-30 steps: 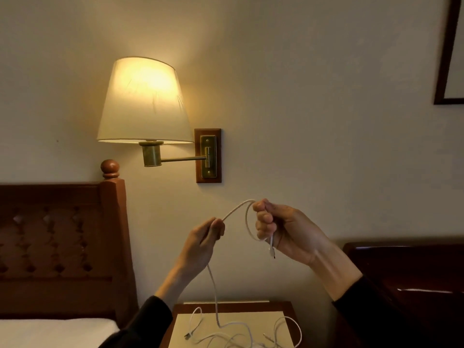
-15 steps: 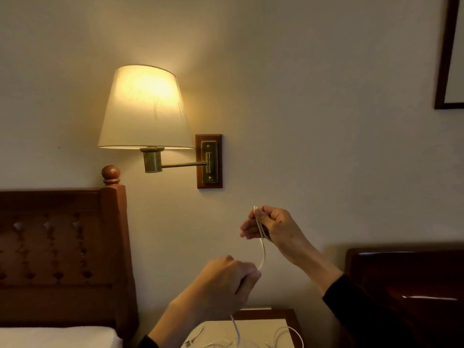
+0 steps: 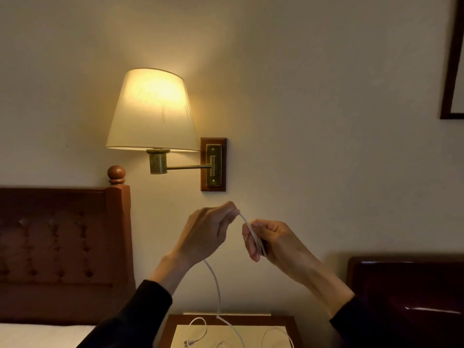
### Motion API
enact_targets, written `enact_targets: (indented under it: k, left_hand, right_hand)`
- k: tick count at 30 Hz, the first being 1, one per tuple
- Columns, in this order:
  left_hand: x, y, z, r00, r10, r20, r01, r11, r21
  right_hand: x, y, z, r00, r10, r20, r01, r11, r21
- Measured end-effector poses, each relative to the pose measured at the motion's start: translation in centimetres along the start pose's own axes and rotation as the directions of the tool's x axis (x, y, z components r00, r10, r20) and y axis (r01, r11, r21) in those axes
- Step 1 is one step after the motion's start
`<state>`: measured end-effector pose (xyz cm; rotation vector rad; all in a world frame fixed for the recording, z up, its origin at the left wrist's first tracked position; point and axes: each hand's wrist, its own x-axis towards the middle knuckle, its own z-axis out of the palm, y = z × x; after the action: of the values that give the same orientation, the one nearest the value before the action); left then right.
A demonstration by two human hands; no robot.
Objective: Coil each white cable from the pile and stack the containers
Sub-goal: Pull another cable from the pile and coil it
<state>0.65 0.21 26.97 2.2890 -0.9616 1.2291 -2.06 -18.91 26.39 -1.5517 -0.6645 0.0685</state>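
Both hands grip cable (image 3: pixel 253 233) — seemingly looped.

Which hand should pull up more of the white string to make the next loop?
Probably the left hand. It pinches the white cable where the loose length hangs down to the nightstand. The right hand is busy gripping the loops.

Bedside corner, lit by a wall lamp (image 3: pixel 152 110).
Cream wall (image 3: pixel 313 84); brass arm on wooden wall plate (image 3: pixel 213 164); tufted headboard (image 3: pixel 60 244) at left, dark headboard (image 3: pixel 406 285) at right, nightstand (image 3: pixel 173 330) between; picture frame (image 3: pixel 452 71) upper right.
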Motion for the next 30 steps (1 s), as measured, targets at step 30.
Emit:
enact_targets:
  k: [30]
  left_hand:
    - [-0.8,1.7,-0.8,1.0,-0.002,-0.002,0.003,0.987,0.16]
  right_hand:
    - [0.7,0.7,-0.8,0.993,-0.107,-0.043,0.09,0.954,-0.285]
